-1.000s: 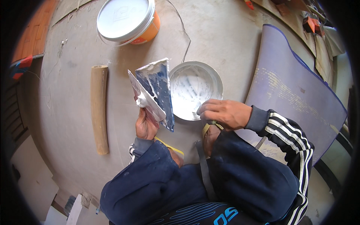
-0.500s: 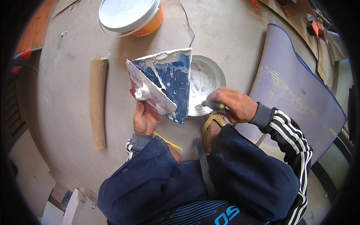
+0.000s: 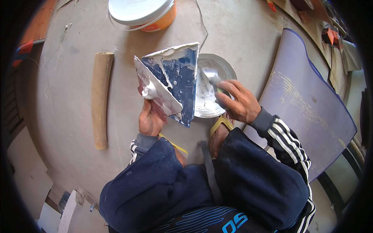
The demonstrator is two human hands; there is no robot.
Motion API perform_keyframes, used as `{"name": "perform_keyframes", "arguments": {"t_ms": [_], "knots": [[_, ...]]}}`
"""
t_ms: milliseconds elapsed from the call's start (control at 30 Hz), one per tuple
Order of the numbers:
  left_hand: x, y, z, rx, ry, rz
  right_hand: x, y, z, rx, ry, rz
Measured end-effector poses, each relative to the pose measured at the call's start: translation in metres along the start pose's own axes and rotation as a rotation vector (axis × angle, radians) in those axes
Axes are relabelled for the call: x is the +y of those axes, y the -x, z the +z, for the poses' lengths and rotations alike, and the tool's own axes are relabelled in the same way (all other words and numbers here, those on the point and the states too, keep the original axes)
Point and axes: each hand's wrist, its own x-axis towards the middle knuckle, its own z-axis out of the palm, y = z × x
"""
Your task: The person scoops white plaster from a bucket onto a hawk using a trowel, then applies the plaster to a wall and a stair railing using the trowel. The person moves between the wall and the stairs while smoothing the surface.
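My left hand (image 3: 150, 121) is closed on the lower edge of a reddish spreader plate (image 3: 159, 110), which carries white paste and a thick white lump (image 3: 149, 90). Beside and partly behind it stands a blue spreader plate (image 3: 185, 83), smeared white along its top edge; whether my fingers hold this one too is hidden. To the right, my right hand (image 3: 243, 104) grips a putty knife by its dark handle (image 3: 222, 96), blurred by motion. The knife is over a round, shallow metal pan (image 3: 230, 69) with white paste inside, partly covered by the blue plate.
A lidded white and orange bucket (image 3: 161, 21) stands at the far side. On the floor at left lies a brown tube (image 3: 101, 101). A curled purple mat (image 3: 307, 105) spreads at right. My sandalled foot (image 3: 220, 136) is close to the pan.
My right hand has moved up and turned, and the knife now reaches further into the pan. The left hand and plates have hardly moved. The view has shifted slightly.
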Motion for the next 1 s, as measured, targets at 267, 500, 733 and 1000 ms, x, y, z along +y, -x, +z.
{"name": "perform_keyframes", "arguments": {"t_ms": [267, 500, 733, 1000], "knots": [[-0.001, -0.001, -0.009, 0.020, -0.033, 0.007, -0.031, 0.032, -0.008, 0.032, -0.251, 0.127], [-0.001, -0.001, -0.008, 0.059, -0.035, 0.009, 0.004, -0.021, 0.004, 0.144, -0.089, 0.056], [0.000, 0.000, -0.005, 0.035, -0.049, 0.004, -0.035, 0.013, 0.001, -0.175, -0.329, -0.036], [-0.003, -0.001, -0.003, 0.056, -0.021, 0.039, -0.014, -0.014, -0.006, -0.219, -0.394, -0.100]]}}
